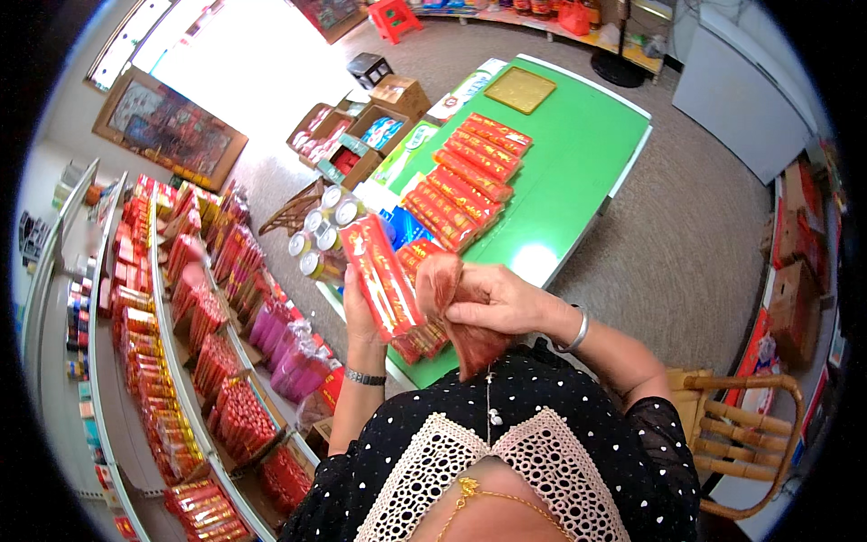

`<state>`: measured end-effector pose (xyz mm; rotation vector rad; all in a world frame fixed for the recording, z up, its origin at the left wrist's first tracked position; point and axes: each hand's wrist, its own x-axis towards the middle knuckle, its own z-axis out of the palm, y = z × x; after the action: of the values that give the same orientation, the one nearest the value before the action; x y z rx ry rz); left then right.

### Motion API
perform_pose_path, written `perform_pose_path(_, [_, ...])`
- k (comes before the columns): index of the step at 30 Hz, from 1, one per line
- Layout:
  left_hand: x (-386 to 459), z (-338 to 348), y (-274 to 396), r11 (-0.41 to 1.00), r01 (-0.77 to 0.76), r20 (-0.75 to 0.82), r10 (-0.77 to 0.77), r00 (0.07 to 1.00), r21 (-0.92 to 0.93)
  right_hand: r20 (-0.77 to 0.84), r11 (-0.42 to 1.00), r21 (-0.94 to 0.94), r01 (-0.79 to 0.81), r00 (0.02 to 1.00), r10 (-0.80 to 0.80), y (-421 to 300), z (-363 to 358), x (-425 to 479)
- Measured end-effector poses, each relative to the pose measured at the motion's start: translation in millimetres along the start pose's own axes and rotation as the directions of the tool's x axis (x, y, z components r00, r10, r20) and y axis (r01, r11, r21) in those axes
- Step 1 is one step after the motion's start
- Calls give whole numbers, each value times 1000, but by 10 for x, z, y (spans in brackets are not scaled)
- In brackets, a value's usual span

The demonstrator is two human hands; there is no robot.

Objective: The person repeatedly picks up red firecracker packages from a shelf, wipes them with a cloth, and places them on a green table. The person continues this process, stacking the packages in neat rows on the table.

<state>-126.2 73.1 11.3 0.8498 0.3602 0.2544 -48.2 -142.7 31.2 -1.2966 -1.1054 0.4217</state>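
My left hand point(359, 308) grips a red packet with gold writing point(381, 278), its shiny wrapper tilted up above the table's near end. A crumpled reddish-brown cloth point(474, 339) is bunched in my right hand point(498, 298), close against the packet's right side. Beneath the held packet lie more red packets point(423, 254), partly hidden by my hands. Farther along the green table point(576, 156), a row of similar red packets point(467, 183) lies side by side. Beyond them rests a flat gold tray point(520, 89).
Shrink-wrapped cans point(325, 234) stand by the table's left edge. Open cardboard boxes point(352, 146) sit on the floor beyond. Shelves of red packaged goods point(223, 379) run along the left. A bamboo chair point(745, 433) is at my right, and a white chest freezer point(742, 95) stands far right.
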Motion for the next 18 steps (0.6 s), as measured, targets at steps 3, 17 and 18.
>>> perform_pose_path(3, [1,370,-220,975,52,-96,-32,995,214,-82,823,-545,158,967,-240,-44,56,38])
perform_pose_path(17, [192,632,-515,965,216,41,-224,974,149,-133,658,-752,45,967,-217,615,-259,351])
perform_pose_path(18, [405,202,-594,974,115,128,-141,982,193,-60,691,-717,88,980,-187,521,-142,297])
